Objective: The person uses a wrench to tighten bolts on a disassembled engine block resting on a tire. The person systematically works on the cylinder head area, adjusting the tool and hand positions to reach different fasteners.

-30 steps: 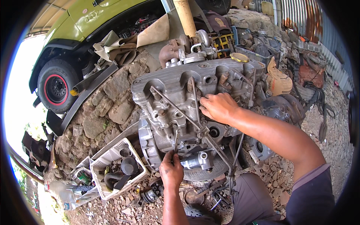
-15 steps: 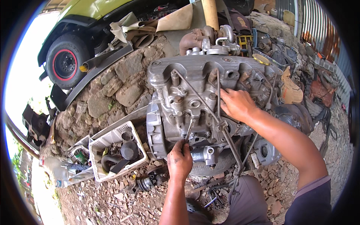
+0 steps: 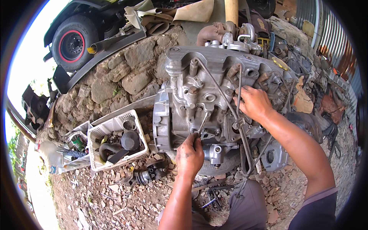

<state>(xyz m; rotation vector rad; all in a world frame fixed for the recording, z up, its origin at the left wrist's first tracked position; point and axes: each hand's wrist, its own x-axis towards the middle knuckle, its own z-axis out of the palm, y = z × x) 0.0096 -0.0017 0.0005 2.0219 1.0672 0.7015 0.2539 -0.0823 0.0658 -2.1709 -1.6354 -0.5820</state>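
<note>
A grey, oily engine block stands in front of me, with bent metal pipes running down its side. In my left hand is a slim metal tool, pinched near its lower end. Its shiny tip points up and lies against the block's side; my fingers hide its lower end. My right hand reaches in from the right, its fingers curled at an upright metal pipe below the valve cover. Some of those fingertips are hidden behind the pipe. A silver cylindrical fitting sits low on the engine, beside my left hand.
To the left, a white plastic crate holds greasy parts. Behind it rises a stone wall, with a vehicle wheel beyond. A rusty turbocharger stands behind the engine. A tyre lies beneath it, and broken stones cover the ground.
The view has shifted, so the engine appears farther right. My left hand keeps the tool against the block. My right fingers now reach farther round behind the upright pipe.
</note>
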